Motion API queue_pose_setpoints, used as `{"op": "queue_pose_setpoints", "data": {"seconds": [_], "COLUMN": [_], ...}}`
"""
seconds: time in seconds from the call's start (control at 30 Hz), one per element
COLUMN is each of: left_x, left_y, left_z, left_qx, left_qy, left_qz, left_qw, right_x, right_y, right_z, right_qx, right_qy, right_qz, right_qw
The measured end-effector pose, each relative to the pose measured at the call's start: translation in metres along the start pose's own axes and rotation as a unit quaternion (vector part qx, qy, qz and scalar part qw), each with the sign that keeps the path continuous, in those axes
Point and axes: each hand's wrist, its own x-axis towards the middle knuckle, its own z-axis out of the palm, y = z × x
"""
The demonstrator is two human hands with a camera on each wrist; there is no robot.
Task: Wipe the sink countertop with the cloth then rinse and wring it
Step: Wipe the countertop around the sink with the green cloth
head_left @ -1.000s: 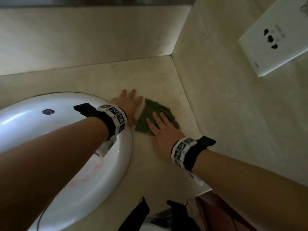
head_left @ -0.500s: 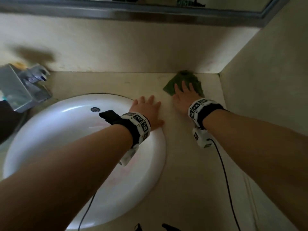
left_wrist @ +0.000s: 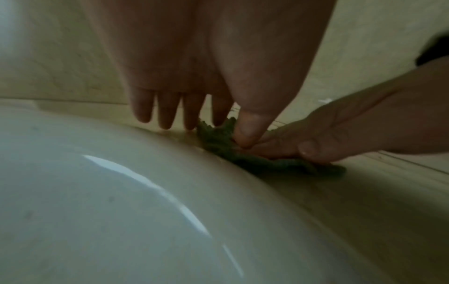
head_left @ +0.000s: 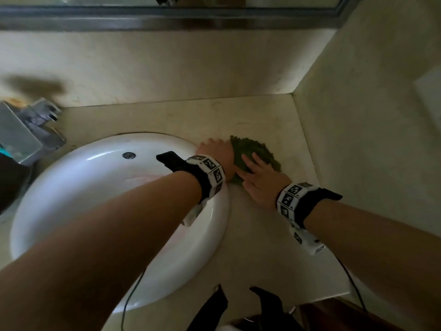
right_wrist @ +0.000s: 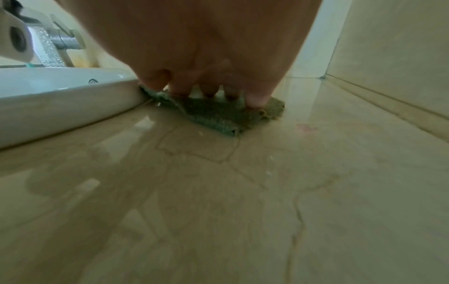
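Risk sits mostly at the sink-side edge of the rumpled dark green knitted cloth [head_left: 255, 151]. The right hand [head_left: 261, 180] presses it flat to the beige marble countertop [head_left: 267, 247] with straight fingers, grasping nothing. Beside that press, the left hand [head_left: 218, 155] lies with fingers extended, thumb touching the cloth's near edge, also gripping nothing. Pushed further toward the round white ceramic sink basin [head_left: 210, 237], which the cloth already touches, the fabric would likely bunch against the rim and skip the seam. The counter shines wet below the palm, so the flat hand may slide off the cloth.
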Motion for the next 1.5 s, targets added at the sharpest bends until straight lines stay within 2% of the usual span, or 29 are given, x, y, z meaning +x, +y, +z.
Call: {"op": "queue_pose_setpoints", "data": {"seconds": [0.07, 0.13, 0.3, 0.47, 0.77, 1.0, 1.17, 1.3, 1.5], "left_x": [-0.002, -0.005, -0.024, -0.049, -0.087, -0.119, -0.138, -0.131, -0.094], "left_y": [0.017, 0.025, 0.049, 0.07, 0.086, 0.099, 0.114, 0.125, 0.129], "left_z": [0.012, 0.024, 0.044, 0.057, 0.078, 0.103, 0.123, 0.122, 0.101], "left_qx": [0.024, 0.066, 0.114, 0.124, 0.137, 0.14, 0.128, 0.104, 0.11], "left_qy": [-0.018, -0.024, -0.017, -0.047, -0.058, -0.063, -0.036, -0.024, -0.034], "left_qz": [0.065, 0.086, 0.081, 0.075, 0.069, 0.096, 0.123, 0.13, 0.125], "left_qw": [0.997, 0.994, 0.99, 0.988, 0.986, 0.983, 0.983, 0.986, 0.985], "right_x": [-0.013, -0.019, -0.053, -0.082, -0.117, -0.151, -0.173, -0.175, -0.148], "right_y": [0.002, 0.002, -0.001, -0.003, -0.015, -0.03, -0.024, -0.013, 0.017], "right_z": [0.01, 0.016, 0.039, 0.058, 0.084, 0.11, 0.131, 0.13, 0.105], "right_qx": [-0.001, -0.02, -0.016, -0.007, -0.011, 0.008, 0.018, 0.024, 0.012], "right_qy": [0.008, 0.013, 0.018, 0.012, 0.005, 0.0, 0.018, 0.006, -0.042], "right_qz": [-0.003, -0.007, -0.003, -0.012, -0.028, -0.01, 0.019, 0.057, 0.087], "right_qw": [1.0, 1.0, 1.0, 1.0, 1.0, 1.0, 0.999, 0.998, 0.995]}}
